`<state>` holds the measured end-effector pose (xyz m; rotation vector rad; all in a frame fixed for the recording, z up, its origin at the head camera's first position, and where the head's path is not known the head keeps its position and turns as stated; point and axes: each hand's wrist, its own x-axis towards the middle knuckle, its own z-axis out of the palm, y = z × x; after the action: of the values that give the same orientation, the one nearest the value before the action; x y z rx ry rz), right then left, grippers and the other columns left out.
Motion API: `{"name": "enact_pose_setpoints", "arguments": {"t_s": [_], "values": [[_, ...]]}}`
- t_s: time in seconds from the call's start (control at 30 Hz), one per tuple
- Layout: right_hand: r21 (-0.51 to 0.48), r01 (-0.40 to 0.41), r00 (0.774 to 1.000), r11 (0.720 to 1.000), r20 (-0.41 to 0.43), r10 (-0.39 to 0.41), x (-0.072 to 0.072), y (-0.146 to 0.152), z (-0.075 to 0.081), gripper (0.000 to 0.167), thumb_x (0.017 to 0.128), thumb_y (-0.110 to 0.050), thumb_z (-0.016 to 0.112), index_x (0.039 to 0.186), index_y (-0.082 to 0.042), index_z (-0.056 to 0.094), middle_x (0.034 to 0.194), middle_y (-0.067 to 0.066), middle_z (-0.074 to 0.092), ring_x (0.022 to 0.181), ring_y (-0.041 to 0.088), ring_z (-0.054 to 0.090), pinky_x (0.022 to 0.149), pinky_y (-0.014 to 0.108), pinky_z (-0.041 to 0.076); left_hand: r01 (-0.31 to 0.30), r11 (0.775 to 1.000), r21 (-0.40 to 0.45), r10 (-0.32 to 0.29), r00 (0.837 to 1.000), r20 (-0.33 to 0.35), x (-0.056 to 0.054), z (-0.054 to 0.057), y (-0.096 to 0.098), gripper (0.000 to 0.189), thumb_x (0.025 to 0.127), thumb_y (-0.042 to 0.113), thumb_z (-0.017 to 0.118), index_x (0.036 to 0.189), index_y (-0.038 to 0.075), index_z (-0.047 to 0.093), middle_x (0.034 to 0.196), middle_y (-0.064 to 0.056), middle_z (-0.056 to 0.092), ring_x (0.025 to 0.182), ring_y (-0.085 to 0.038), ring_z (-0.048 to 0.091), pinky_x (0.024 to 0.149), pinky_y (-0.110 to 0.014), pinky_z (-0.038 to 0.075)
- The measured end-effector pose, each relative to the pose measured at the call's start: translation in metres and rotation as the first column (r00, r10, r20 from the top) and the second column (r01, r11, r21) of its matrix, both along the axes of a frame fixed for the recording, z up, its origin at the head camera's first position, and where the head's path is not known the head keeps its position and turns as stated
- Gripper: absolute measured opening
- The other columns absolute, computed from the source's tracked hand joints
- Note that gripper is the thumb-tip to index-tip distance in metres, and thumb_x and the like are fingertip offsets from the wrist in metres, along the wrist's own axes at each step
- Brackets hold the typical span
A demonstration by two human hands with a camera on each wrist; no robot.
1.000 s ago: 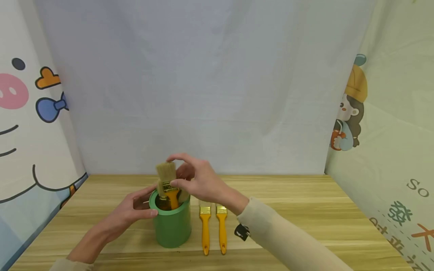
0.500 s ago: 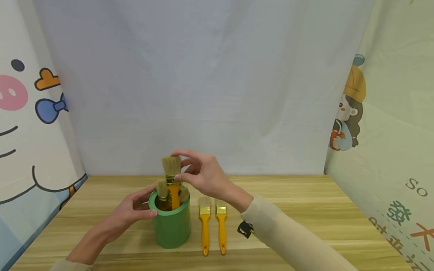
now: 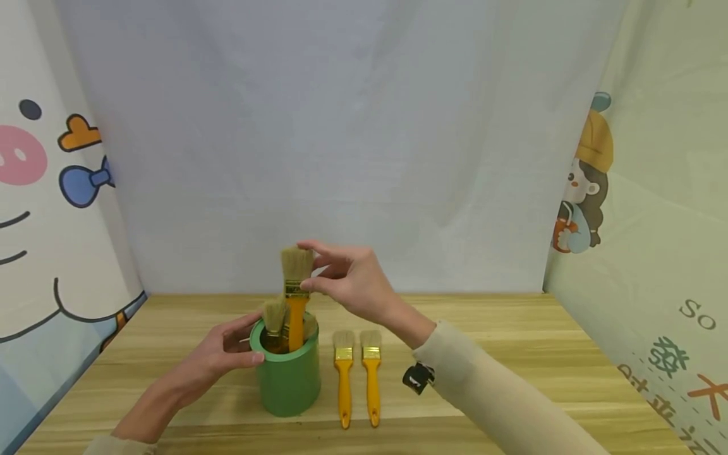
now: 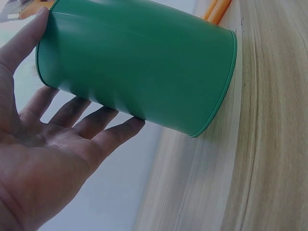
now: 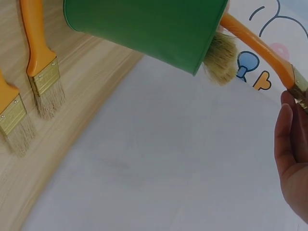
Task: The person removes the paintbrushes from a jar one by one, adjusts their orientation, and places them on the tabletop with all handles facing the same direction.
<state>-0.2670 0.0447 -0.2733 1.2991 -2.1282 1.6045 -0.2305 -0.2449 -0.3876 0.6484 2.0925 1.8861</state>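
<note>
My left hand (image 3: 218, 351) holds the rim and side of a green cylindrical bucket (image 3: 290, 387); in the left wrist view its thumb and fingers lie on opposite sides of the bucket (image 4: 139, 62). My right hand (image 3: 358, 281) pinches a paintbrush (image 3: 297, 319) at its metal ferrule, bristles up. The lower end of its orange handle is still inside the bucket's mouth. Other paintbrushes (image 3: 273, 318) stand bristles up in the bucket, their handles hidden. In the right wrist view, the held paintbrush (image 5: 260, 45) slants out from the bucket to my fingertips.
Two orange-handled paintbrushes, a left one (image 3: 344, 382) and a right one (image 3: 372, 382), lie side by side on the wooden table (image 3: 483, 379), right of the bucket. A pale cloth (image 3: 364, 158) hangs behind the table, with cartoon-printed sheets on both sides.
My right hand has risen and moved slightly right, drawing the paintbrush further up out of the bucket. My left hand and the bucket stay put.
</note>
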Motion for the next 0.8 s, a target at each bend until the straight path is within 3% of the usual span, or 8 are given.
{"name": "enact_pose_setpoints", "arguments": {"t_s": [0.3, 0.47, 0.8], "values": [[-0.069, 0.022, 1.000, 0.997, -0.005, -0.022, 0.003, 0.013, 0.022, 0.054, 0.093, 0.005, 0.078, 0.144, -0.003, 0.065, 0.102, 0.012, 0.077, 0.080, 0.028, 0.076, 0.067, 0.041, 0.062, -0.015, 1.000, -0.006, 0.015, 1.000, -0.006, 0.000, 0.000, 0.001, 0.087, 0.101, 0.012, 0.068, 0.166, -0.005, 0.013, 0.162, -0.037, 0.030, 0.137, -0.046, 0.050, 0.098, -0.034, 0.053], [-0.099, 0.022, 1.000, 0.995, 0.024, -0.019, 0.008, 0.022, 0.031, 0.054, 0.092, 0.005, 0.078, 0.143, -0.002, 0.065, 0.101, 0.013, 0.077, 0.078, 0.029, 0.076, 0.064, 0.045, 0.062, -0.024, 1.000, -0.013, 0.024, 1.000, -0.004, 0.000, 0.000, 0.001, 0.089, 0.100, 0.012, 0.069, 0.166, -0.006, 0.013, 0.161, -0.037, 0.029, 0.137, -0.047, 0.050, 0.098, -0.033, 0.053], [-0.025, 0.024, 0.996, 0.999, 0.086, -0.022, 0.009, 0.044, 0.021, 0.055, 0.091, 0.005, 0.078, 0.144, -0.002, 0.064, 0.099, 0.013, 0.074, 0.077, 0.028, 0.076, 0.064, 0.049, 0.061, -0.010, 1.000, 0.000, 0.010, 1.000, -0.022, 0.000, -0.002, -0.001, 0.086, 0.101, 0.010, 0.068, 0.166, -0.005, 0.014, 0.162, -0.036, 0.030, 0.137, -0.047, 0.049, 0.098, -0.035, 0.053]]}}
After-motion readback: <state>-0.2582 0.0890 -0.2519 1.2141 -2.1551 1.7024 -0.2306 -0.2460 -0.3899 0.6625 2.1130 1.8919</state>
